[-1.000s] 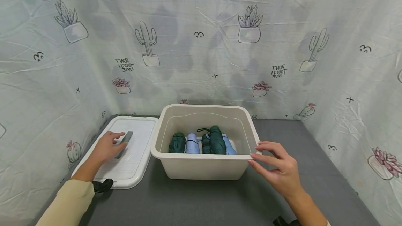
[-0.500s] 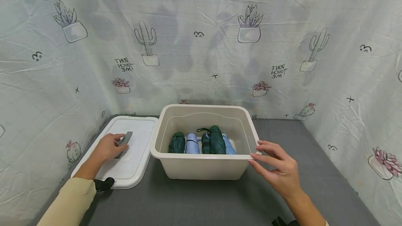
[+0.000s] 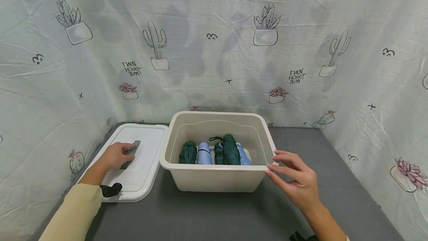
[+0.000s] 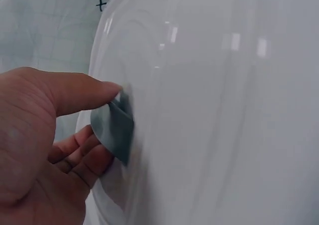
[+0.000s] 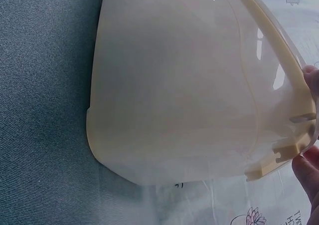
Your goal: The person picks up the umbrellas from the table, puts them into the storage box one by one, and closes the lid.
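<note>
My left hand (image 3: pixel 115 156) pinches a thin grey strip (image 4: pixel 115 130) between thumb and fingers. Beneath it lies the white plastic lid (image 3: pixel 150 148), flat on the table at the left. With fingertips and thumb, my right hand (image 3: pixel 297 179) grips the near right corner of a beige plastic storage box (image 3: pixel 217 178). Inside the box lie several rolled bundles that look like folded umbrellas: a dark green one (image 3: pixel 188 153), a light blue one (image 3: pixel 204 154) and a longer green one (image 3: pixel 231 151) with a black cord loop. That longer one partly covers others.
A grey cloth-covered table (image 3: pixel 200 217) carries everything. Behind it and along both sides hangs a pale curtain (image 3: pixel 214 62) printed with cacti. The lid's right edge meets the box's left side.
My left hand has lowered its thumb and fingers onto the grey strip and now pinches it. The right hand, the box and its contents stay where they were.
</note>
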`<act>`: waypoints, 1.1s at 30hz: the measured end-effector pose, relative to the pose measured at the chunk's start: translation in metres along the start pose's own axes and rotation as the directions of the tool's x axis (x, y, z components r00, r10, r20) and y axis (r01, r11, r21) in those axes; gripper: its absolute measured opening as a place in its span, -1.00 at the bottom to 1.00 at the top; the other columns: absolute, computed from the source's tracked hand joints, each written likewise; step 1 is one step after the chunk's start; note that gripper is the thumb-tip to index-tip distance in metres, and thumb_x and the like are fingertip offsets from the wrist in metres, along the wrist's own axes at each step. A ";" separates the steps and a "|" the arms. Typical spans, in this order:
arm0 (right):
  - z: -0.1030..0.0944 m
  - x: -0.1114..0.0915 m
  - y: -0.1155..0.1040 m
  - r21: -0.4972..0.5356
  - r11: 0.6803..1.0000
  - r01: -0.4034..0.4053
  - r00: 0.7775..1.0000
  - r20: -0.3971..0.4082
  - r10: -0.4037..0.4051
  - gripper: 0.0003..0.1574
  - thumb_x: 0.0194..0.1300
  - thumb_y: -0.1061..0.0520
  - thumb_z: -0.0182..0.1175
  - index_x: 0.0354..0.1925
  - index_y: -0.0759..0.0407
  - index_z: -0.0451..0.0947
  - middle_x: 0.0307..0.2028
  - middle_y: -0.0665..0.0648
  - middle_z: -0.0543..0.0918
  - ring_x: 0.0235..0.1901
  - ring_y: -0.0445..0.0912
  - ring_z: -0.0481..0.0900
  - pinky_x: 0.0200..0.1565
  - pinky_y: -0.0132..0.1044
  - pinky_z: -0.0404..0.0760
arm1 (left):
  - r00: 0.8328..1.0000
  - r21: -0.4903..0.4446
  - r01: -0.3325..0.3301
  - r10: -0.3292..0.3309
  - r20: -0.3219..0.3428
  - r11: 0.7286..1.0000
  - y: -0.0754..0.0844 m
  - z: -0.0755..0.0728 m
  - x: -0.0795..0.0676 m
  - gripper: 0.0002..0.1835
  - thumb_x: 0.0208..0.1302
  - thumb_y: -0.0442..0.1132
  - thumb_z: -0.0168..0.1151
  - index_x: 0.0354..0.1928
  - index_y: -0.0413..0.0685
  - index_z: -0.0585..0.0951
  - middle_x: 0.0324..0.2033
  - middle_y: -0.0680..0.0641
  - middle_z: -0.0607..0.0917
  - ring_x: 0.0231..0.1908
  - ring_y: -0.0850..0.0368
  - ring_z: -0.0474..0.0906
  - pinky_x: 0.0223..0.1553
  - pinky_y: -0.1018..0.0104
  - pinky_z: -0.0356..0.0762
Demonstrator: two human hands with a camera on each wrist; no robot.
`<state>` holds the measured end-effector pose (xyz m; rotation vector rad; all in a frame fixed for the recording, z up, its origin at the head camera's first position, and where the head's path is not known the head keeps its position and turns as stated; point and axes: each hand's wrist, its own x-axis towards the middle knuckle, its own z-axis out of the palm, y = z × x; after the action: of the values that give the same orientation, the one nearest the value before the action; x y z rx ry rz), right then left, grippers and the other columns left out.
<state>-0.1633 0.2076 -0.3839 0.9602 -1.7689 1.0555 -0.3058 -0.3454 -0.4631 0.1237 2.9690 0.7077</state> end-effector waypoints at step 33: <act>-0.001 0.001 -0.002 0.012 0.999 -0.035 0.999 0.019 0.035 -0.68 -0.23 0.42 0.47 -0.35 0.35 0.71 -0.24 0.35 0.59 -0.03 0.13 0.56 0.12 -0.33 0.52 | 0.998 -0.112 -0.010 0.017 0.062 0.994 0.000 -0.016 -0.008 -0.41 0.15 -0.12 0.31 0.23 -0.12 0.47 0.15 -0.43 0.43 0.00 -0.21 0.46 -0.20 0.05 0.54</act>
<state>-0.1614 0.2071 -0.3818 0.9526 -1.8023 1.0839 -0.2991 -0.3540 -0.4482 0.1556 2.8636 0.8535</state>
